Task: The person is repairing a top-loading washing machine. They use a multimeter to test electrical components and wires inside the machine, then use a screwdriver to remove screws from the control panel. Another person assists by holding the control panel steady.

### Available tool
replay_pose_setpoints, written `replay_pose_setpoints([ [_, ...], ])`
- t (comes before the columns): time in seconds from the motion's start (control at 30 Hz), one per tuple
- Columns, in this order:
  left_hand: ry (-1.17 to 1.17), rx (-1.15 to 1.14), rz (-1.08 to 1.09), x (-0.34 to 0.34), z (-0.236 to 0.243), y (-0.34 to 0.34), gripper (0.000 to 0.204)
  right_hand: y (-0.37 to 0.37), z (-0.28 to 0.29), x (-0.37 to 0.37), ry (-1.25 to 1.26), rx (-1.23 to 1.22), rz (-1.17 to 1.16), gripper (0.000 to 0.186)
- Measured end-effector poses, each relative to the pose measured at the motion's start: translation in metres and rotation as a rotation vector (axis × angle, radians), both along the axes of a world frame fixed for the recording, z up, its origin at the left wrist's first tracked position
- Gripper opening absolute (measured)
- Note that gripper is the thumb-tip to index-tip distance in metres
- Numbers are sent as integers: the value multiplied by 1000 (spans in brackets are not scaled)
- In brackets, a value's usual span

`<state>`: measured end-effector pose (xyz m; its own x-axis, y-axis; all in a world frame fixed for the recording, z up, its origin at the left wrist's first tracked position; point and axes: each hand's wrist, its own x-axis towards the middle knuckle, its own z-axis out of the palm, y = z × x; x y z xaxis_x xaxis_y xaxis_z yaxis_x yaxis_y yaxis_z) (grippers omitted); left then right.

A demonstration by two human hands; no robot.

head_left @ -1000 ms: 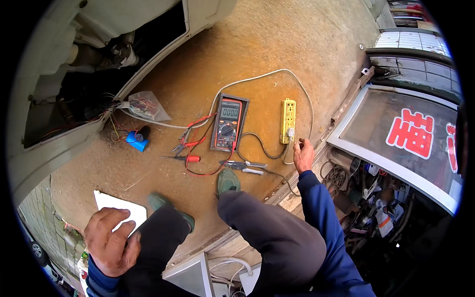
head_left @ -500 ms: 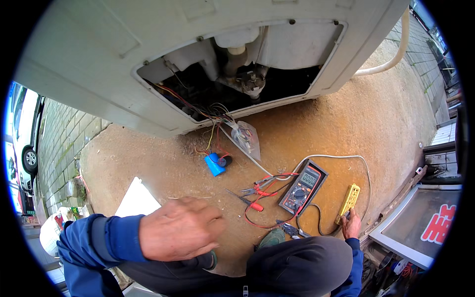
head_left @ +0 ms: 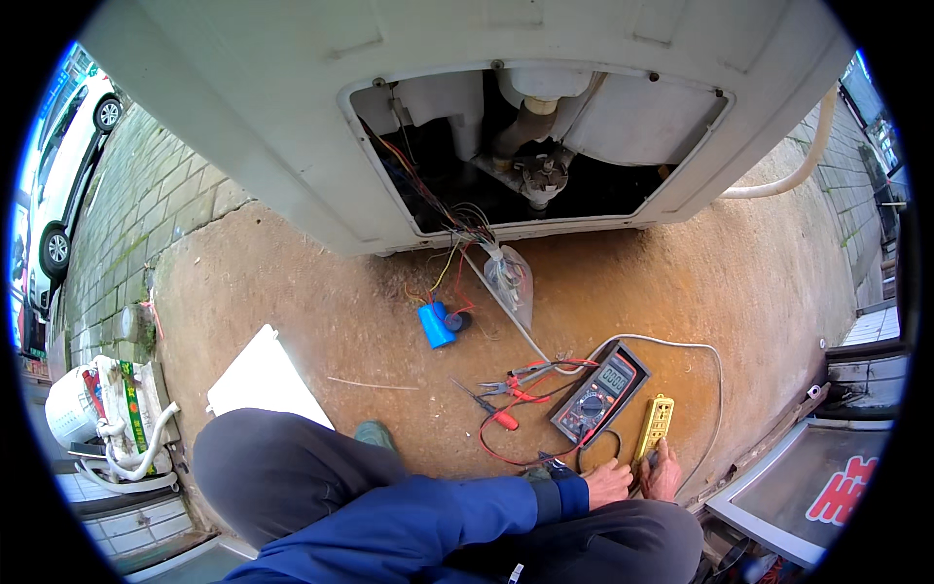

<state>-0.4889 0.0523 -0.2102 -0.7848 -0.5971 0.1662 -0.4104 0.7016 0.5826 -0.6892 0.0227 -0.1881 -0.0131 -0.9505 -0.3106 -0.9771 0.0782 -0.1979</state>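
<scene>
A yellow power strip (head_left: 657, 423) lies on the ground at my right, its near end between my hands. My right hand (head_left: 663, 474) is closed round that near end, fingertips at a small dark piece on it. My left hand (head_left: 609, 483) reaches across my knees to beside the right one, its fingers curled together; what they hold, if anything, is hidden. Left of the strip lies a dark multimeter (head_left: 600, 392) with a lit display. Red and black test leads (head_left: 516, 386) run from it. A black cord (head_left: 619, 443) loops between the meter and my hands.
Ahead stands a white appliance (head_left: 292, 127) with an open panel showing a drain pump (head_left: 541, 180). Wires hang out to a bag-wrapped bundle (head_left: 510, 282) and a blue cylindrical part (head_left: 436, 325). A white panel (head_left: 268, 380) lies left; a metal-framed board (head_left: 798, 492) stands right.
My left hand has crossed from over the ground at the left to beside my right hand at the power strip. The strip's near end has shifted left, and the view has turned.
</scene>
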Motion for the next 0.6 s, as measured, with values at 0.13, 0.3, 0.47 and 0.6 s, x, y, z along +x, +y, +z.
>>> replay_pose_setpoints([
  [0.13,-22,-11,6,-51,-32,31,31,-6,3,-3,55,75,16,63],
  [0.3,-203,61,68,-66,-38,28,40,-6,1,-9,73,97,70,63],
  [0.47,-248,62,124,-67,-33,9,41,-4,-5,-16,71,26,154,62],
  [0.6,-218,56,202,-72,-32,-12,44,-3,-10,-19,37,-2,151,61],
])
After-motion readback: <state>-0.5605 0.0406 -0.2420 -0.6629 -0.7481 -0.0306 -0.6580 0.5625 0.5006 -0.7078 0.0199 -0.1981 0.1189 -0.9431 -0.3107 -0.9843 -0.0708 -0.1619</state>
